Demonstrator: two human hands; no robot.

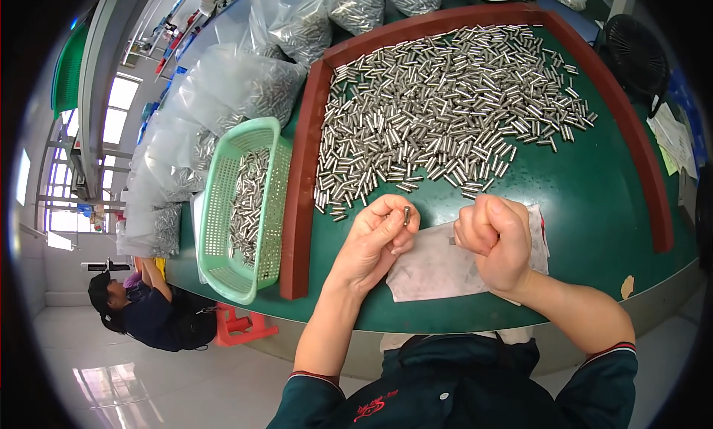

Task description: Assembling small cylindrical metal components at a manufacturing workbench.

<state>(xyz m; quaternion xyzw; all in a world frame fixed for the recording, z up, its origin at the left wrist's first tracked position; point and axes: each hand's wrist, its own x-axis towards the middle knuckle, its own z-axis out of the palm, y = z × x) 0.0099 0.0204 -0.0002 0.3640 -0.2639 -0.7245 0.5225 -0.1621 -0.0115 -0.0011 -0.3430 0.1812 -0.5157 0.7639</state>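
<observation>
Between the thumb and fingers of my left hand (375,239) is a small metal pin (406,215), held upright over the near part of the table. My right hand (499,239) is closed in a fist above a stained white cloth (427,269). A small grey end peeks out beside its curled fingers; what the fist holds is otherwise hidden. Just beyond both hands spreads a large heap of short, shiny metal pins (438,102) on the green tabletop (579,199).
Dark red rails (298,206) border the heap. Left of them stands a light green basket (215,228) of metal pins. Clear plastic bags (245,87) of pins line the far left edge. A black fan (633,54) stands far right. Another person (152,306) sits at the left near a red stool (241,326).
</observation>
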